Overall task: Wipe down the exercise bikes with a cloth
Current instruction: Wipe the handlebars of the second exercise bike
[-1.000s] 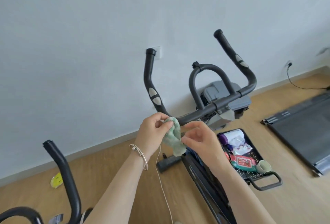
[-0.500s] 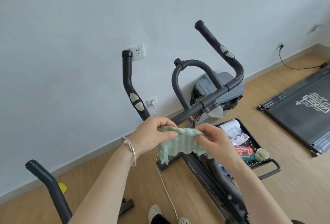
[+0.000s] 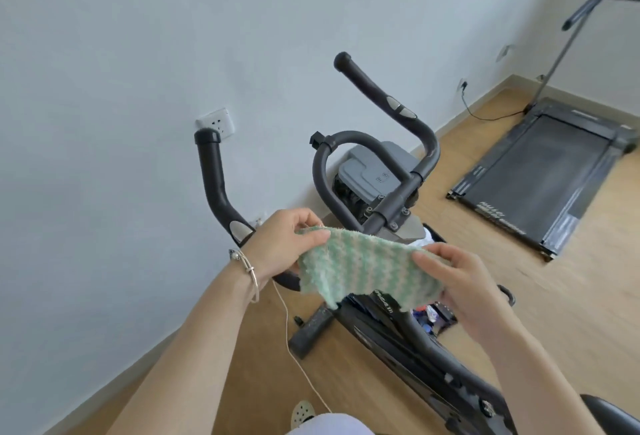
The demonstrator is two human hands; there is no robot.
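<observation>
A green-and-white striped cloth [image 3: 363, 266] is stretched flat between both hands, held in the air just in front of the exercise bike's black handlebars [image 3: 394, 206]. My left hand [image 3: 287, 244] pinches the cloth's left edge and wears a thin bracelet at the wrist. My right hand [image 3: 453, 282] grips the right edge. The bike's grey console [image 3: 370, 174] sits behind the centre loop bar. Its dark frame [image 3: 415, 348] runs down toward me under the cloth. The cloth hangs clear of the bars.
A white wall with a socket [image 3: 216, 122] stands close behind the bike. A folded-down treadmill [image 3: 540, 171] lies on the wooden floor to the right. A white cord [image 3: 294, 348] trails over the floor. A dark tray's contents [image 3: 434, 315] are mostly hidden by my right hand.
The cloth went from bunched up to spread wide as my hands pulled apart. The view swung right, so the second bike on the left dropped out and the treadmill came in fully.
</observation>
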